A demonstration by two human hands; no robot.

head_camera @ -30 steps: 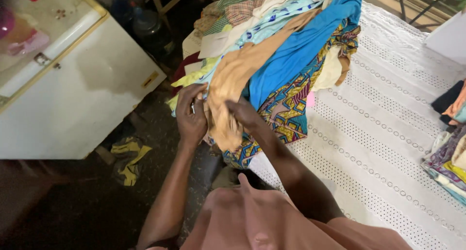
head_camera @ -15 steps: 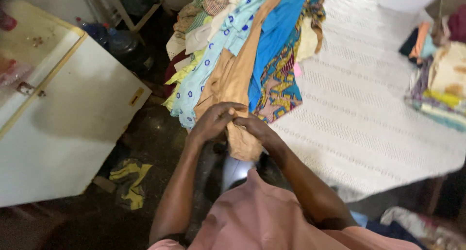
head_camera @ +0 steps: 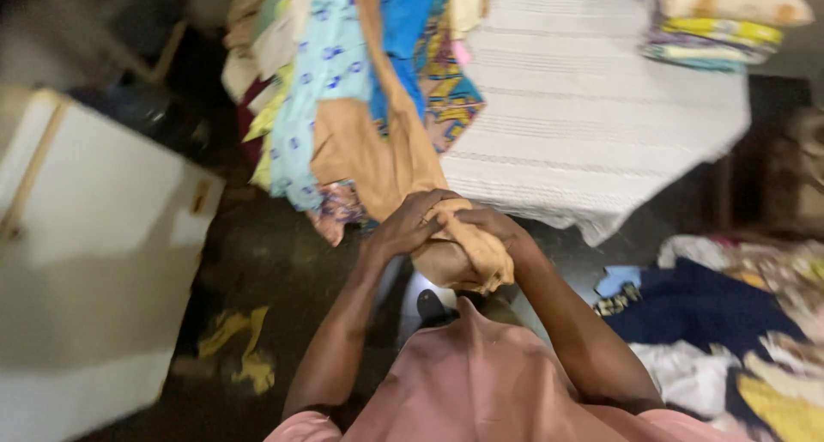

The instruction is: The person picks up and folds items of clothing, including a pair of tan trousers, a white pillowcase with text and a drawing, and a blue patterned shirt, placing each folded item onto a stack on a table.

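A long tan cloth [head_camera: 378,150] hangs from a heap of coloured clothes [head_camera: 343,56] at the corner of a table covered with a white eyelet cloth [head_camera: 584,124]. Its lower end is bunched between both my hands, close to my chest. My left hand [head_camera: 410,225] grips the bunch from the left. My right hand [head_camera: 496,227] holds it from the right, and a fold of tan cloth droops below my fingers. Beside it in the heap lie a light blue patterned garment [head_camera: 318,81], a plain blue one and a bright printed fabric.
A white chest cabinet [head_camera: 86,236] stands at the left. A yellow rag [head_camera: 236,348] lies on the dark floor. Folded clothes [head_camera: 730,21] are stacked at the table's far right. More clothes [head_camera: 730,330] are strewn on the floor at the right.
My hands have drawn the tan cloth down and toward me, off the heap. The view has swung right and back, bringing the floor clothes into sight.
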